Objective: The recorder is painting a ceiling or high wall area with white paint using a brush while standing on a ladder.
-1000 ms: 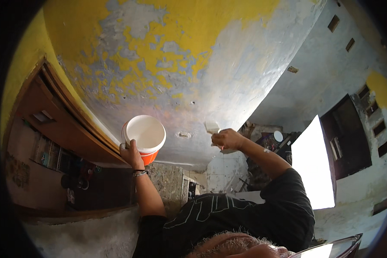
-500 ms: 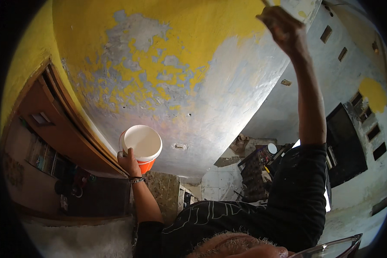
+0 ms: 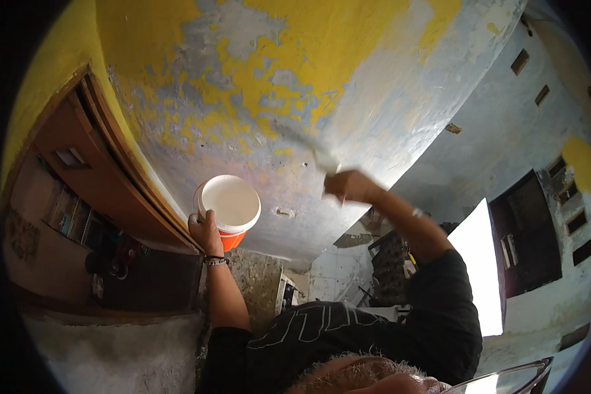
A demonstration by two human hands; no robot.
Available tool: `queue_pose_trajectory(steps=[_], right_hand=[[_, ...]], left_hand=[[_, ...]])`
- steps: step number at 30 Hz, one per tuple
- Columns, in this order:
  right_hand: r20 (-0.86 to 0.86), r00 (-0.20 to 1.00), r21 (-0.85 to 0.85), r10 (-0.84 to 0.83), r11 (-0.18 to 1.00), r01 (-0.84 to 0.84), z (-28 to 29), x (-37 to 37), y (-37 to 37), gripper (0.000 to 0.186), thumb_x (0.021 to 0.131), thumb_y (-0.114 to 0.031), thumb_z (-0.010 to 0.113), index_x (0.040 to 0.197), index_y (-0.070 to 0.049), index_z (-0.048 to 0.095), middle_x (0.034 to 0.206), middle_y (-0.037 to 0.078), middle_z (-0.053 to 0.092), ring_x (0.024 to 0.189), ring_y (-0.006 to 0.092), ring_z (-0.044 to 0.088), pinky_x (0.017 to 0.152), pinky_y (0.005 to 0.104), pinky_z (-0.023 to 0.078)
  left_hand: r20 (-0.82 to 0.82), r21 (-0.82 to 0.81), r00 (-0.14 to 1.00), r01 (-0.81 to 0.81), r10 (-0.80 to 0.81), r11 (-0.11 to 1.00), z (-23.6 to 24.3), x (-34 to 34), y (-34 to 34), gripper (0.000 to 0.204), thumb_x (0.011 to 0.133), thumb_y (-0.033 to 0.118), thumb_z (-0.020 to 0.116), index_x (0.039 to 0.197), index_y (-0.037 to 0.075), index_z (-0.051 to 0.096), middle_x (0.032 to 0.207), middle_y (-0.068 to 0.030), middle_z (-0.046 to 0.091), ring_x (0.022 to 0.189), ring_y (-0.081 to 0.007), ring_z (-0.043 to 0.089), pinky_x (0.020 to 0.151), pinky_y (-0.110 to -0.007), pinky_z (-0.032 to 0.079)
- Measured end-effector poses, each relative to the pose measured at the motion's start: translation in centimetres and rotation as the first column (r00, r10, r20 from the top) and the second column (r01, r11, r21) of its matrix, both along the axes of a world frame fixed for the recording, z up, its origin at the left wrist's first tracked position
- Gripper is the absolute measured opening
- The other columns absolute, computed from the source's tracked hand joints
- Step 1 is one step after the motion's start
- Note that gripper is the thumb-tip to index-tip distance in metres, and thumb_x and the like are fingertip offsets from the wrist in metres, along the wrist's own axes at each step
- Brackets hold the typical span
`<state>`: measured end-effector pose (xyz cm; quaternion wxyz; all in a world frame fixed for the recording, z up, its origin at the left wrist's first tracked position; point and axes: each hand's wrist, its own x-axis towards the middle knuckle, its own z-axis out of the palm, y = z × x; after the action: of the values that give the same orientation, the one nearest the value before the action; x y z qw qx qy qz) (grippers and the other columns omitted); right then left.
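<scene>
My left hand (image 3: 205, 233) grips the rim of a white and orange bucket (image 3: 228, 203). The bucket tilts toward me, showing its pale inside; I cannot make out what lies at its bottom. Out in front, my right hand (image 3: 354, 187) is closed around a long pale hand tool (image 3: 324, 159). Motion smears this tool, so its exact kind is unclear. Its far end points up and left, close to the wall (image 3: 368, 118), where patchy yellow paint borders grey and whitish areas; contact cannot be told.
A brown wooden door (image 3: 88, 174) and its frame stand at the left. Below the bucket is a stained board-like surface (image 3: 246, 269). Cluttered dark furniture (image 3: 391, 269) is at the lower right, on a white tiled floor (image 3: 331, 272). A dark window opening (image 3: 528, 236) is farther right.
My right hand has swung down and left from the upper wall with the tool. A bright opening at the right is uncovered. The bucket appears slightly higher and farther right in view.
</scene>
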<state>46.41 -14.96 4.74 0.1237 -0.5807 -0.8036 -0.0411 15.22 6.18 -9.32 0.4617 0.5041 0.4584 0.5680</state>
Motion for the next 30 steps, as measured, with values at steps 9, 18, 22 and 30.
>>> queue_pose_trajectory(steps=[9,18,22,30], right_hand=[[0.436,0.852,0.662,-0.289,0.744,-0.087,25.5,-4.1,-2.0,0.019,0.072,-0.024,0.071,0.089,-0.015,0.066,0.089,-0.001,0.067,0.073,0.0118,0.065,0.057,0.0267,0.056],[0.375,0.818,0.840,-0.435,0.533,-0.101,33.9,2.9,-6.1,0.048,0.077,-0.013,0.067,0.122,-0.009,0.051,0.117,0.013,0.055,0.097,0.0231,0.060,0.073,0.0327,0.056],[0.524,0.680,0.667,-0.513,0.744,0.048,25.0,4.4,-6.0,0.043,0.074,-0.021,0.068,0.113,-0.007,0.055,0.105,0.006,0.064,0.085,0.0160,0.065,0.069,0.0273,0.056],[-0.070,0.924,-0.079,-0.375,0.926,0.370,13.2,-1.0,-6.5,0.036,0.084,-0.034,0.060,0.114,-0.015,0.059,0.099,0.008,0.066,0.083,0.0231,0.065,0.075,0.0316,0.052]], left_hand=[[0.191,0.065,0.979,0.063,-0.074,0.996,1.3,-0.8,-0.6,0.029,0.073,0.016,0.062,0.085,-0.008,0.051,0.083,-0.0140,0.059,0.071,-0.0174,0.054,0.067,-0.035,0.045],[-0.066,0.008,0.998,0.018,-0.018,1.000,1.6,0.0,-1.1,0.030,0.073,0.019,0.061,0.081,-0.007,0.048,0.078,-0.0110,0.054,0.071,-0.0184,0.051,0.068,-0.036,0.044],[-0.024,-0.014,0.999,0.047,-0.047,0.999,2.7,-0.5,-1.5,0.027,0.074,0.016,0.060,0.082,-0.007,0.047,0.078,-0.0100,0.053,0.071,-0.0169,0.050,0.067,-0.034,0.043],[-0.089,0.011,0.996,0.024,-0.023,1.000,1.1,-1.2,-2.0,0.035,0.073,0.018,0.062,0.091,-0.009,0.050,0.084,-0.0146,0.058,0.074,-0.0197,0.054,0.070,-0.035,0.046]])
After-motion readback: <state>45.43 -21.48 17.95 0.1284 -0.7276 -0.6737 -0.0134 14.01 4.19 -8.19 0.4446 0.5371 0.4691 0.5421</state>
